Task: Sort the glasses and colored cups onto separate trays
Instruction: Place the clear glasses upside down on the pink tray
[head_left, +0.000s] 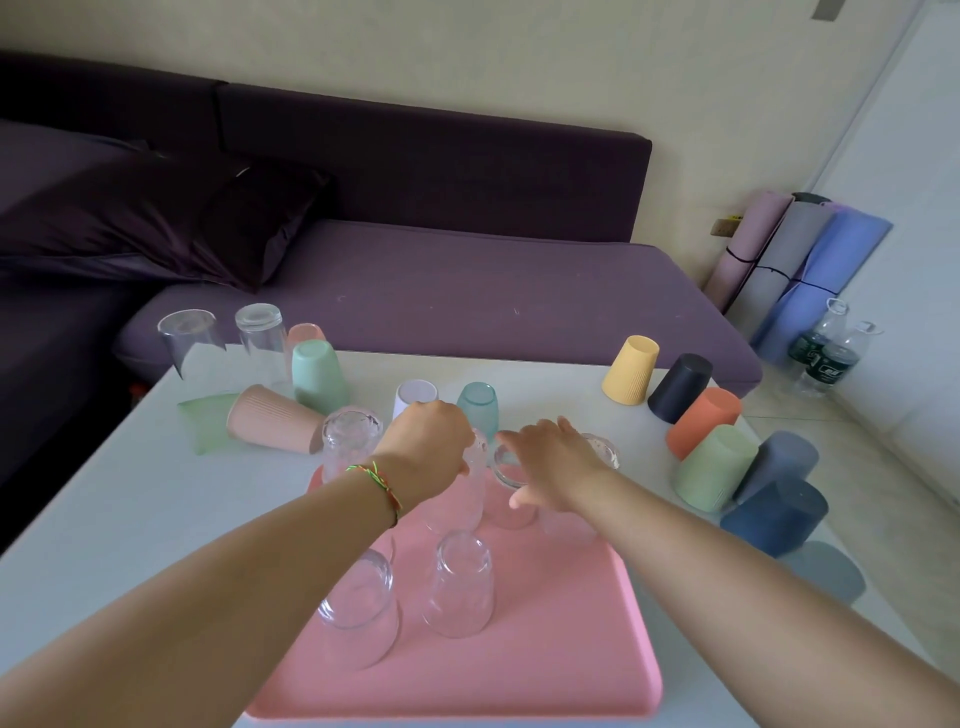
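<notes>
A pink tray (519, 675) lies on the white table (130, 519) with several clear glasses standing upside down on it, such as one (457, 582) near the middle. My left hand (426, 441) grips the top of a tall glass (465, 493) at the tray's far end. My right hand (550, 462) lies with straight fingers over another glass (511, 499), thumb against its side. Two more glasses (192, 343) stand at the far left corner. Colored cups are spread around: green (317, 376), peach (270, 421) lying down, white (413, 397), teal (478, 405).
On the table's right side stand upside-down cups: yellow (628, 376), dark (680, 387), orange (701, 421), light green (714, 467), blue ones (774, 514). A green flat piece (202, 421) lies by the peach cup. A purple sofa (467, 301) runs behind the table. Bottles (826, 358) stand on the floor.
</notes>
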